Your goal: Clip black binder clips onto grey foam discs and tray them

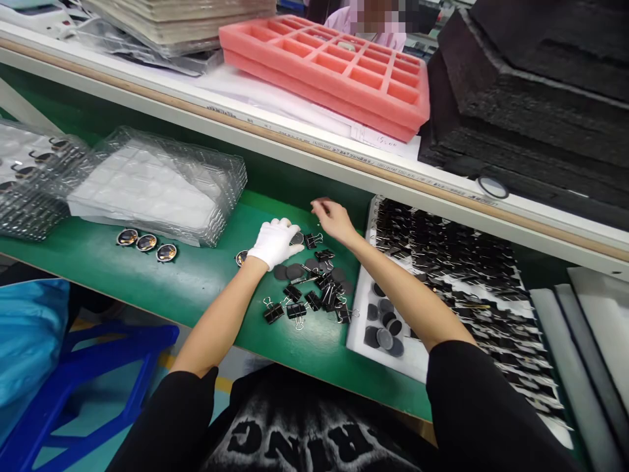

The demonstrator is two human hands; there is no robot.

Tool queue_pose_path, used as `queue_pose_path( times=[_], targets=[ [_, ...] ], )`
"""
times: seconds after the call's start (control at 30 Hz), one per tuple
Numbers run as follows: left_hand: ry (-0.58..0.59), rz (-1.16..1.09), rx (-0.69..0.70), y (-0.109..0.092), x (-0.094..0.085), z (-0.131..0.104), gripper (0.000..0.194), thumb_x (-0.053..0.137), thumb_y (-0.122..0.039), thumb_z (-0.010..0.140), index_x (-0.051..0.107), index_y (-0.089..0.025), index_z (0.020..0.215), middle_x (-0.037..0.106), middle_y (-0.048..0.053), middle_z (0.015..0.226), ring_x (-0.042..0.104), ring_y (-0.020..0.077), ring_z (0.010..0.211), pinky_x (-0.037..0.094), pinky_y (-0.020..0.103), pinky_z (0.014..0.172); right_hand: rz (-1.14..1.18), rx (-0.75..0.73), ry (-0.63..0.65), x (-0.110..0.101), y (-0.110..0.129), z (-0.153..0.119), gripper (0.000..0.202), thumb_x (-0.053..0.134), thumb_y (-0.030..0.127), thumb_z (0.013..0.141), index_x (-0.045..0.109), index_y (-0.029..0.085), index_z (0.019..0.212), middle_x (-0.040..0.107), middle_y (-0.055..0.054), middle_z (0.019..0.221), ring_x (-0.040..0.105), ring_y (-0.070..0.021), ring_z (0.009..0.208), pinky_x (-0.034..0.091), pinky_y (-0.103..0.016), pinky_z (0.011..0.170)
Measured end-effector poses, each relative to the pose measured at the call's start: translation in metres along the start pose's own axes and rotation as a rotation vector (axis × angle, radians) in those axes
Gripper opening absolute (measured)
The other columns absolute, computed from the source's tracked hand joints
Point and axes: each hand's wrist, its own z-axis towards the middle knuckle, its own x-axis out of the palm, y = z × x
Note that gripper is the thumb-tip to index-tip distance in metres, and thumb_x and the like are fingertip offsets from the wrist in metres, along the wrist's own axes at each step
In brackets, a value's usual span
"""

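Observation:
My left hand (276, 244), in a white glove, has a dark round disc (297, 238) between its thumb and fingers. Bare and with curled fingers, my right hand (333, 220) hovers to the right of it; whatever its fingertips pinch, if anything, is too small to tell. Just below the hands a black binder clip (313, 240) lies on the green table. Nearer to me is a loose heap of several more binder clips (330, 293), mixed with flat dark discs (295, 271). A shiny round piece (241, 257) shows partly beside my left wrist.
Three round metal-rimmed pieces (146, 243) lie on the left. Clear plastic trays (196, 190) are stacked behind them. At right stands a white foam tray (361, 321) with many clips and discs. A shelf (295, 141) above carries pink foam (324, 65); a person (339, 23) sits beyond.

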Motion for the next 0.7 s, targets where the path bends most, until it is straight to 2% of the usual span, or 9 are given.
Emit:
queue_pose_path(
  times=[0.1, 0.2, 0.27, 0.37, 0.5, 0.7],
  targets=[
    [0.028, 0.005, -0.034, 0.001, 0.0, 0.002, 0.052, 0.063, -0.057, 0.096, 0.067, -0.018, 0.13, 0.066, 0.017, 0.124, 0.062, 0.0354, 0.113, 0.042, 0.042, 0.087, -0.086, 0.112, -0.121, 0.009, 0.015, 0.006, 0.046, 0.03, 0.046, 0.107, 0.065, 0.022, 0.124, 0.072, -0.014, 0.123, 0.064, -0.0321, 0.121, 0.046, -0.05, 0.109],
    [0.028, 0.002, -0.075, 0.001, 0.0, 0.005, 0.055, 0.066, -0.061, 0.092, 0.07, -0.014, 0.121, 0.069, 0.018, 0.115, 0.066, 0.0356, 0.106, 0.044, 0.041, 0.083, -0.245, 0.238, -0.09, 0.026, 0.021, 0.011, 0.048, 0.029, 0.05, 0.108, 0.062, 0.024, 0.13, 0.061, -0.017, 0.137, 0.049, -0.0393, 0.137, 0.033, -0.067, 0.116],
    [0.03, -0.007, -0.086, 0.002, 0.0, 0.006, 0.056, 0.067, -0.064, 0.09, 0.071, -0.014, 0.113, 0.07, 0.017, 0.11, 0.068, 0.0356, 0.102, 0.044, 0.041, 0.08, -0.279, 0.321, -0.059, 0.037, 0.017, 0.012, 0.051, 0.029, 0.054, 0.107, 0.061, 0.024, 0.131, 0.055, -0.019, 0.143, 0.039, -0.0412, 0.144, 0.025, -0.072, 0.117],
    [0.05, -0.037, -0.071, 0.003, 0.001, 0.005, 0.056, 0.068, -0.065, 0.088, 0.072, -0.014, 0.11, 0.07, 0.016, 0.108, 0.069, 0.0351, 0.1, 0.045, 0.04, 0.079, -0.269, 0.392, -0.097, 0.049, 0.002, 0.013, 0.052, 0.025, 0.054, 0.107, 0.061, 0.024, 0.131, 0.05, -0.019, 0.147, 0.032, -0.0393, 0.147, 0.021, -0.073, 0.118],
    [0.079, -0.071, -0.046, 0.0, 0.003, 0.005, 0.054, 0.068, -0.064, 0.088, 0.072, -0.016, 0.112, 0.07, 0.015, 0.11, 0.07, 0.0341, 0.101, 0.045, 0.039, 0.079, -0.289, 0.415, -0.218, 0.054, -0.018, 0.011, 0.055, 0.02, 0.055, 0.108, 0.061, 0.025, 0.127, 0.048, -0.018, 0.146, 0.031, -0.0376, 0.148, 0.022, -0.072, 0.118],
    [0.069, -0.091, -0.038, -0.01, 0.005, 0.01, 0.052, 0.066, -0.064, 0.092, 0.071, -0.017, 0.112, 0.069, 0.013, 0.11, 0.069, 0.0314, 0.101, 0.043, 0.037, 0.079, -0.277, 0.438, -0.275, 0.056, -0.028, 0.009, 0.059, 0.014, 0.058, 0.108, 0.06, 0.026, 0.125, 0.048, -0.017, 0.143, 0.034, -0.0383, 0.146, 0.025, -0.071, 0.116]
  ],
)
